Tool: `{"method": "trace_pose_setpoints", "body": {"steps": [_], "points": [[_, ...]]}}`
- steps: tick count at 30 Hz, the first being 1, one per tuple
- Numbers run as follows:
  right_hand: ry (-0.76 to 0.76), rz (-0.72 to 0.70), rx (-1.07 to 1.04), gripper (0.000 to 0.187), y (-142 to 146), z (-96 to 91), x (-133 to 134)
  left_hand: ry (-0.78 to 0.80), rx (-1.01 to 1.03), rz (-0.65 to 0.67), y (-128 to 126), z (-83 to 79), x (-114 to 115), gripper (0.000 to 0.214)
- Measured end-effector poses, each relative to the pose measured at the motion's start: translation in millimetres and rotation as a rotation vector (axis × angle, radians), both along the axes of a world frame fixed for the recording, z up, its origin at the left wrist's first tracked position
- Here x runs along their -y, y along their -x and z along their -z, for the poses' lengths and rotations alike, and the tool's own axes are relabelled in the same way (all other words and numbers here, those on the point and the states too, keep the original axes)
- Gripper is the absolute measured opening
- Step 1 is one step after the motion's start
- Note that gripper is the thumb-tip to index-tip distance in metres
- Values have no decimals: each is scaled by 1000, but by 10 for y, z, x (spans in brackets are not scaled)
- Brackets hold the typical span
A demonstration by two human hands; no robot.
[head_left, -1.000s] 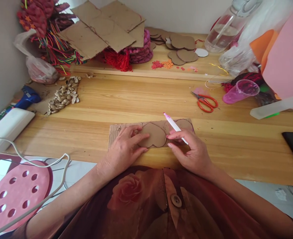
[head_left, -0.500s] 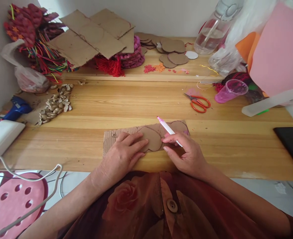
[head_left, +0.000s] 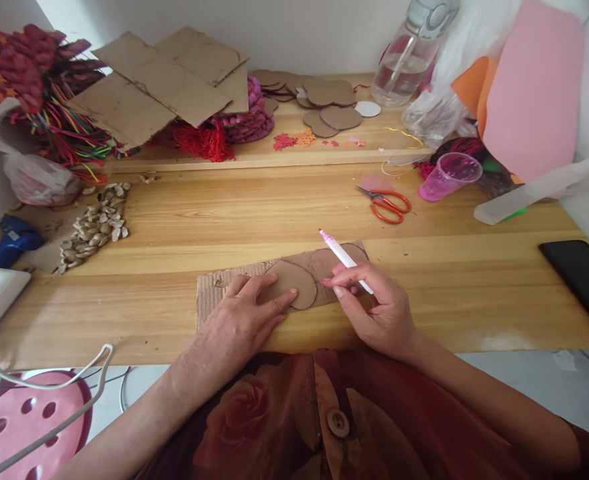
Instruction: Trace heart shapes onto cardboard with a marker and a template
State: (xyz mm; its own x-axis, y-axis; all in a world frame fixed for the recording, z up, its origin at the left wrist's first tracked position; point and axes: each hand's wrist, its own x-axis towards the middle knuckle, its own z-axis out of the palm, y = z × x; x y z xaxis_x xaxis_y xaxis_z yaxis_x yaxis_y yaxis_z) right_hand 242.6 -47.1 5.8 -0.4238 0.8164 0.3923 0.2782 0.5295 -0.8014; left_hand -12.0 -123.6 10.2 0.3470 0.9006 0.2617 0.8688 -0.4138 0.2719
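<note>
A rounded, lobed cardboard cutout [head_left: 297, 277] lies on top of a strip of corrugated cardboard [head_left: 208, 293] near the table's front edge. My left hand [head_left: 247, 307] rests flat over the cutout's left part, fingers spread and pressing on it. In my right hand [head_left: 374, 300] is a white marker [head_left: 342, 253], its pink tip pointing up and away from the cardboard. The right fingertips hover close to the cutout's right edge; whether they touch the strip I cannot tell. Curved outlines are drawn on the strip to the right of the cutout.
Red-handled scissors [head_left: 389, 205] and a pink plastic cup [head_left: 449, 177] are farther right. A black phone [head_left: 579, 283] lies at the right edge. Peanut shells [head_left: 94, 227] and a blue glue gun [head_left: 12, 240] sit left. Rounded cutouts [head_left: 329, 91] and cardboard pieces [head_left: 164, 80] occupy the back shelf.
The camera view has turned slightly, shifting most of the scene left. My right fingers have drawn a little away from the cutout's edge, marker still held. My left hand stays on the cutout.
</note>
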Motion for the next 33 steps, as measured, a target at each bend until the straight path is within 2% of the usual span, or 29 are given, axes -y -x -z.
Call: {"method": "trace_pose_setpoints", "body": {"steps": [10, 18, 27, 33], "points": [[25, -62, 14, 18, 5, -17, -9, 5, 58, -14, -5, 11, 22, 35], [0, -126, 74, 19, 2, -12, -42, 13, 23, -6, -26, -48, 5, 34], [9, -126, 99, 16, 6, -5, -46, 46, 7, 1, -31, -20, 18, 38], [-11, -51, 104, 15, -9, -43, -46, 72, 22, 51, -2, -92, -41, 33]]}}
